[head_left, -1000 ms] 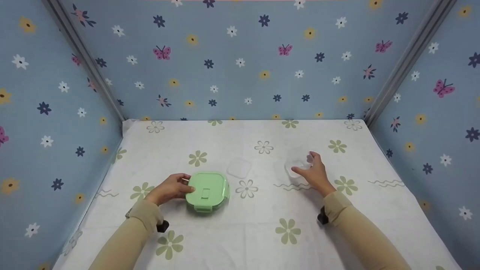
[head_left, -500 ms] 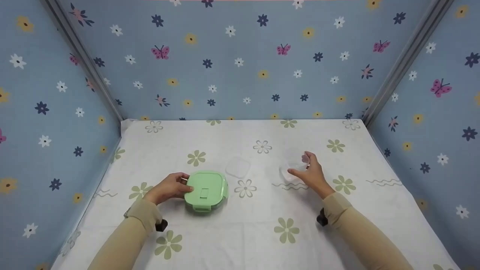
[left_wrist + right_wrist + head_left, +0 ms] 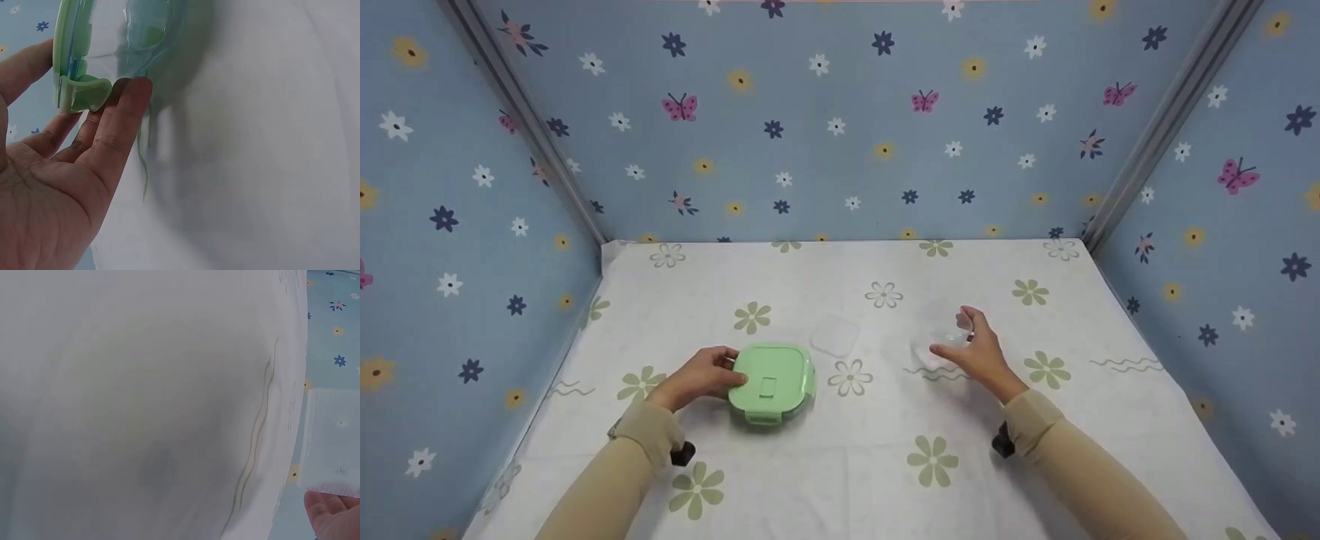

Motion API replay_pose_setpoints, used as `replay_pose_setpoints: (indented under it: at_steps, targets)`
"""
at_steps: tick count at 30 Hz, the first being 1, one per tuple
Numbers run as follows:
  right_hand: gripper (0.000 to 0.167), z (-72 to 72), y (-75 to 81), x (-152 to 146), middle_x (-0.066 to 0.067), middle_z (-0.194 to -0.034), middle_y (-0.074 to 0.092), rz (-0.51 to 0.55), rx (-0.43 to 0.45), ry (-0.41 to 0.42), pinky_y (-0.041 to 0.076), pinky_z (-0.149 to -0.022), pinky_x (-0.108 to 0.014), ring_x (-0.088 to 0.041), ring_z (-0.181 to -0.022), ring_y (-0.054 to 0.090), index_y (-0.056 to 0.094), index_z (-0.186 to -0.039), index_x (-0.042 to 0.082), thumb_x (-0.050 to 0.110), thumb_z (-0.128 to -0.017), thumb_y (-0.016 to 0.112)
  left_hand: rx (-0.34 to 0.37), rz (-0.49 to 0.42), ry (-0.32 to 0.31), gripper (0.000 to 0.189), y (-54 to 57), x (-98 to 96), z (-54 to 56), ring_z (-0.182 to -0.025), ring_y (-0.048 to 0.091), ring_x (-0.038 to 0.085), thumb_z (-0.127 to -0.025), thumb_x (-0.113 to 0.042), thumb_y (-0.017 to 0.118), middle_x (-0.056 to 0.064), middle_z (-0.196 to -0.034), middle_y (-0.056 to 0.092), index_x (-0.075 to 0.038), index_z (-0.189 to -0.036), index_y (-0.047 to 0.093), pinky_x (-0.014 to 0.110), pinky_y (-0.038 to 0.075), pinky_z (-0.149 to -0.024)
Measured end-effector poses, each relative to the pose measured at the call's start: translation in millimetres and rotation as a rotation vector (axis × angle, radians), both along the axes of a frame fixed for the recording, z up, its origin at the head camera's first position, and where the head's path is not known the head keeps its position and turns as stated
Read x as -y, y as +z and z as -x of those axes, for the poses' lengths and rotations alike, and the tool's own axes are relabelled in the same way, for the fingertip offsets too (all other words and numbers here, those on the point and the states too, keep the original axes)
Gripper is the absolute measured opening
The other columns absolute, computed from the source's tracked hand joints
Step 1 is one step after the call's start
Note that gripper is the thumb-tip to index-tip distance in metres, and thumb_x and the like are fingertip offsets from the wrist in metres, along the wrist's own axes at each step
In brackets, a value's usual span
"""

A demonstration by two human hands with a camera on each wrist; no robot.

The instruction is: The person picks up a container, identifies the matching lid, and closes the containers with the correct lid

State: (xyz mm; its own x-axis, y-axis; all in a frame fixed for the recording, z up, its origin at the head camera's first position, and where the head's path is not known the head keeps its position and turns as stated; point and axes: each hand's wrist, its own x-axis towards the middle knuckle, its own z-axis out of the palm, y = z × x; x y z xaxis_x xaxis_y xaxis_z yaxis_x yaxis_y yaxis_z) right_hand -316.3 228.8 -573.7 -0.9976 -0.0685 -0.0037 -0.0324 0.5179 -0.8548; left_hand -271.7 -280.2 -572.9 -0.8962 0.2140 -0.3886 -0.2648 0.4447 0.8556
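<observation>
A food container with a light green clip lid (image 3: pixel 770 379) is at the left of the table. My left hand (image 3: pixel 701 377) grips its left side, thumb on the lid. In the left wrist view, the container's clear body (image 3: pixel 129 39) shows, with the fingers of my left hand (image 3: pixel 84 152) under a green clip. On the right, my right hand (image 3: pixel 979 351) holds a small clear plastic box (image 3: pixel 934 351) between thumb and fingers. The right wrist view has that translucent box (image 3: pixel 334 439) at its edge, above the fingertips of my right hand (image 3: pixel 336 514).
A flat, translucent rounded-square piece, like a lid (image 3: pixel 835 335), lies on the table between the hands. White cloth with printed flowers covers the table (image 3: pixel 847 487). Blue patterned panels (image 3: pixel 840 150) stand at the back and both sides.
My right hand has shifted a little to the left with the clear plastic box. My left hand and the green-lidded container have stayed nearly in place.
</observation>
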Motion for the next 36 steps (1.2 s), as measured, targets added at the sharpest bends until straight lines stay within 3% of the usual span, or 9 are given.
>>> replay_pose_setpoints:
  at_steps: [8,15,22,30,36]
  targets:
    - [0.103,-5.8,1.2,5.5,-0.027,-0.167,0.044,-0.006,-0.035,0.031,0.039,-0.125,-0.058,-0.043,-0.153,0.044,0.03,-0.165,-0.001,0.023,-0.087,0.093,-0.058,0.055,0.01,0.063,1.8,-6.0,-3.2,-0.11,0.066,0.024,-0.095,-0.018,0.077,0.022,-0.136,0.063,0.008,-0.148,0.054,0.031,0.063,-0.083]
    - [0.1,-10.6,2.6,11.0,-0.03,-0.164,0.047,0.018,-0.08,0.055,0.04,-0.124,-0.059,-0.044,-0.151,0.046,0.034,-0.162,-0.003,0.019,-0.085,0.094,-0.129,0.112,0.047,0.069,6.1,-14.4,-3.3,-0.131,0.062,0.038,-0.097,-0.021,0.074,0.03,-0.153,0.054,0.005,-0.156,0.049,0.043,0.061,-0.098]
    - [0.1,-14.2,4.0,16.3,-0.029,-0.162,0.049,0.013,-0.077,0.064,0.04,-0.125,-0.057,-0.042,-0.153,0.047,0.036,-0.162,-0.002,0.018,-0.084,0.095,-0.235,0.161,0.093,0.064,12.0,-25.1,0.2,-0.138,0.058,0.048,-0.102,-0.025,0.073,0.032,-0.152,0.056,0.008,-0.152,0.052,0.057,0.052,-0.114]
    - [0.102,-18.7,6.4,19.6,-0.03,-0.162,0.05,0.005,-0.091,0.087,0.041,-0.124,-0.059,-0.044,-0.151,0.047,0.036,-0.161,-0.005,0.017,-0.082,0.096,-0.294,0.152,0.165,0.058,18.4,-30.3,3.6,-0.141,0.058,0.048,-0.103,-0.023,0.072,0.029,-0.154,0.055,0.003,-0.152,0.055,0.057,0.051,-0.117]
    - [0.102,-22.9,8.7,22.3,-0.029,-0.161,0.051,-0.005,-0.093,0.102,0.042,-0.123,-0.062,-0.048,-0.147,0.051,0.038,-0.161,-0.004,0.017,-0.08,0.097,-0.348,0.114,0.173,0.054,25.7,-40.3,5.5,-0.14,0.058,0.048,-0.102,-0.019,0.074,0.03,-0.152,0.057,0.003,-0.148,0.057,0.058,0.051,-0.117]
